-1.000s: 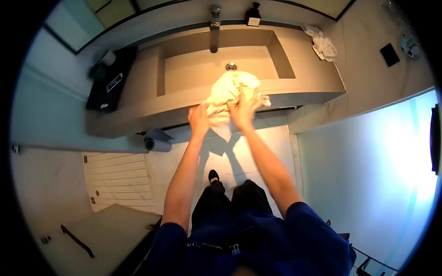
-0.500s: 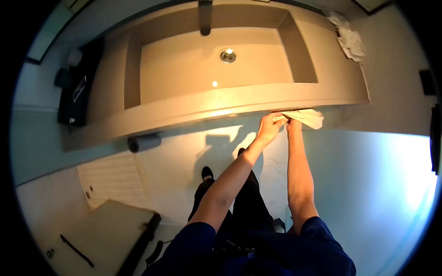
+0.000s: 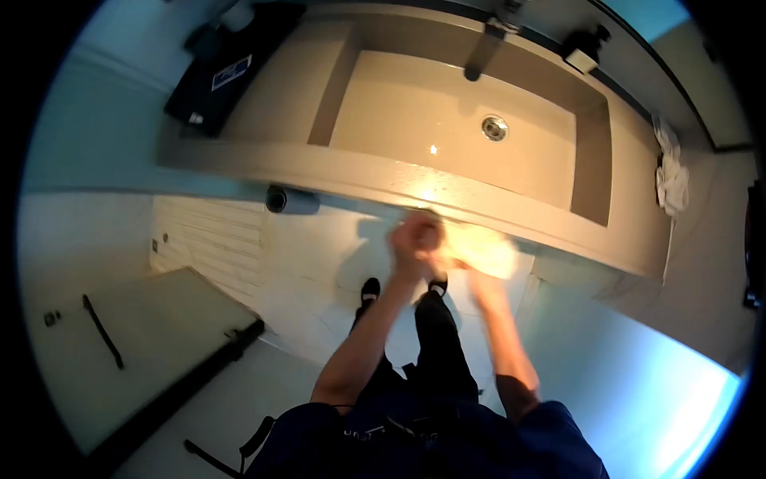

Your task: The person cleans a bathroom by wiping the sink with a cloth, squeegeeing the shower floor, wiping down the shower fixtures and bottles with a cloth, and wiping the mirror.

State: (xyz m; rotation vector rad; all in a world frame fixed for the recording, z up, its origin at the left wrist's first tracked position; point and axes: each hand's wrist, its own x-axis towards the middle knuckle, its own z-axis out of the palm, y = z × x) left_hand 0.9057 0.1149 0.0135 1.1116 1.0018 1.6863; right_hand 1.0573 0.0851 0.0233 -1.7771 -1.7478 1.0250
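Observation:
A pale cloth, smeared by motion, hangs in front of the washbasin counter. My left hand is closed at the cloth's left end, its fingers blurred. At the lower right of the cloth, my right hand grips it from below, and the cloth covers most of its fingers. Both hands are just short of the counter's front edge, above the floor. Wet spots glisten on the counter rim by the basin.
A dark tap reaches over the basin, with a black bottle behind. Crumpled white cloths lie at the counter's right end, a black case at its left. A grey cylinder stands below. A door panel is lower left.
The view has shifted, so the basin now appears farther right and the bottle shows. Both hands have drawn back from the counter edge with the cloth, which now looks blurred and more spread.

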